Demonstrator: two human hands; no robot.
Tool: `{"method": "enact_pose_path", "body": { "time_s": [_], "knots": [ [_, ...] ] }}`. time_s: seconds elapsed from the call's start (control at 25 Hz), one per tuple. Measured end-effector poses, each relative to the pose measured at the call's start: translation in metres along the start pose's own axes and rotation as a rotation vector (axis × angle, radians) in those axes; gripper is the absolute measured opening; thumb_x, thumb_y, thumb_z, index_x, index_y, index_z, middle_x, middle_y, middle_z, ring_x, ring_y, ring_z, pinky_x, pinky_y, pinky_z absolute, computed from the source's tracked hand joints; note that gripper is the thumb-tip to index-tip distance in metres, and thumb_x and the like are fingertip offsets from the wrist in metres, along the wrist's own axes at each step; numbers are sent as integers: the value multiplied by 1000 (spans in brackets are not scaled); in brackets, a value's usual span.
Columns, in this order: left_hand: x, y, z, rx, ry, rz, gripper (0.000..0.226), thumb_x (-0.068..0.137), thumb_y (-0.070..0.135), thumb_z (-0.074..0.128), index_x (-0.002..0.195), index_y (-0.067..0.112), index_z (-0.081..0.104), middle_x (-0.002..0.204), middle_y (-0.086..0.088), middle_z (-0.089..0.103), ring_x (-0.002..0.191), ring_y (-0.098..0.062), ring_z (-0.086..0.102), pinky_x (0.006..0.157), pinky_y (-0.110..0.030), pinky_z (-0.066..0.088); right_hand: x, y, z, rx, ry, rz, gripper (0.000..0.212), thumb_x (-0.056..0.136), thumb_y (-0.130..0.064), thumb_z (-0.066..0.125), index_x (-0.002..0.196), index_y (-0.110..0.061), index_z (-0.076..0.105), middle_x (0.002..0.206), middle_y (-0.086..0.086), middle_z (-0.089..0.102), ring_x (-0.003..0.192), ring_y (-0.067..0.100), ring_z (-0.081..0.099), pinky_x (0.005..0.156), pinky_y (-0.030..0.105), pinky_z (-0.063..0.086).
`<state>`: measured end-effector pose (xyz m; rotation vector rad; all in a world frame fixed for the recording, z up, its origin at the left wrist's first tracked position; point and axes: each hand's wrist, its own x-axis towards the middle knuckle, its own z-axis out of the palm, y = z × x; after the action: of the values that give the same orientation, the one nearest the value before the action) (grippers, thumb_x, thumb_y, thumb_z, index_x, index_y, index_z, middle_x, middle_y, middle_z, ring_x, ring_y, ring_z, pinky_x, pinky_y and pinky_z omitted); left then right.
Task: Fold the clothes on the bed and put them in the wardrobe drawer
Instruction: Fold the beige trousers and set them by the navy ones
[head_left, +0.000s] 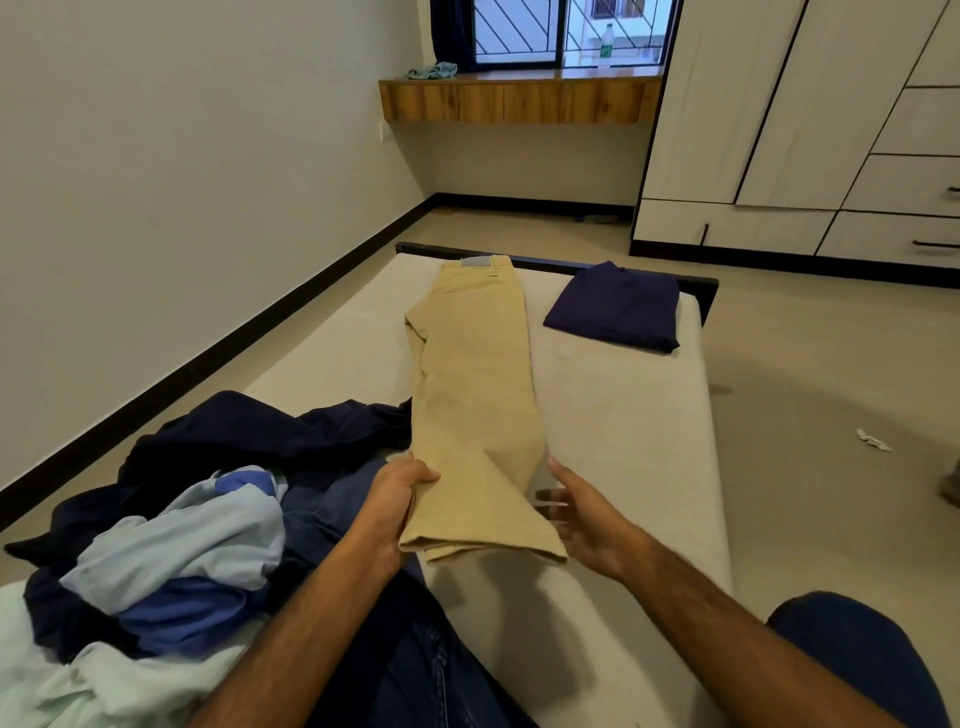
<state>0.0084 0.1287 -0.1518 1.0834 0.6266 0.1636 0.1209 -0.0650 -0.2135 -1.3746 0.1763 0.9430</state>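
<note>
Tan trousers (472, 395) lie lengthwise down the middle of the bed (623, 441), legs stacked, waistband at the far end. My left hand (400, 499) grips the left edge of the leg cuffs, lifting them a little. My right hand (576, 514) is at the right edge of the cuffs with fingers spread; its fingertips slip under the cloth. A folded navy garment (615, 309) rests at the bed's far right corner. A heap of unfolded navy, blue and pale green clothes (171, 530) covers the near left of the bed.
The white wardrobe with handled drawers (904, 208) stands at the right beyond the bed. A wooden shelf (519, 98) under the window holds a cloth and a bottle. Scrap paper (872, 440) lies on the floor. My knees in dark trousers are at the bottom.
</note>
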Motion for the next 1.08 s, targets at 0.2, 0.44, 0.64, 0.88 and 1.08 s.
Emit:
{"method": "enact_pose_path", "body": {
  "time_s": [0.2, 0.44, 0.64, 0.88, 1.08],
  "knots": [
    [-7, 5, 9, 113, -14, 13, 23, 91, -5, 42, 99, 7, 60, 97, -14, 66, 83, -27, 62, 67, -36, 49, -3, -5, 33, 384, -170, -133, 57, 87, -48, 67, 132, -12, 62, 121, 12, 72, 104, 29, 72, 88, 42, 58],
    [-14, -7, -7, 512, 7, -9, 32, 99, 8, 53, 129, 12, 45, 122, -11, 62, 102, -25, 63, 79, -35, 53, -31, -11, 3, -208, 128, -312, 49, 92, -32, 73, 133, -16, 49, 118, 4, 70, 99, 21, 73, 76, 38, 61],
    [-44, -50, 5, 366, -152, -85, 82, 95, 11, 66, 147, 44, 12, 139, 5, 45, 110, -32, 63, 61, -44, 60, -69, 29, -9, -394, 39, -228, 54, 97, -31, 67, 140, -30, 36, 125, 0, 62, 103, 19, 69, 73, 32, 60],
    [-55, -25, -1, 811, -297, 110, 45, 102, 22, 54, 137, 48, 42, 114, 1, 58, 70, -39, 70, 50, -43, 58, -82, 35, -20, -388, -22, -244, 42, 99, -23, 64, 133, -29, 40, 122, 8, 62, 87, 21, 69, 63, 30, 58],
    [-46, 5, -19, 995, -291, 117, 48, 88, 26, 32, 101, 38, 77, 114, -3, 65, 90, -25, 64, 78, -41, 55, -81, 14, -33, -422, -308, -198, 54, 78, -15, 58, 131, -22, 59, 131, 8, 58, 112, 23, 60, 82, 27, 55]
  ]
}}
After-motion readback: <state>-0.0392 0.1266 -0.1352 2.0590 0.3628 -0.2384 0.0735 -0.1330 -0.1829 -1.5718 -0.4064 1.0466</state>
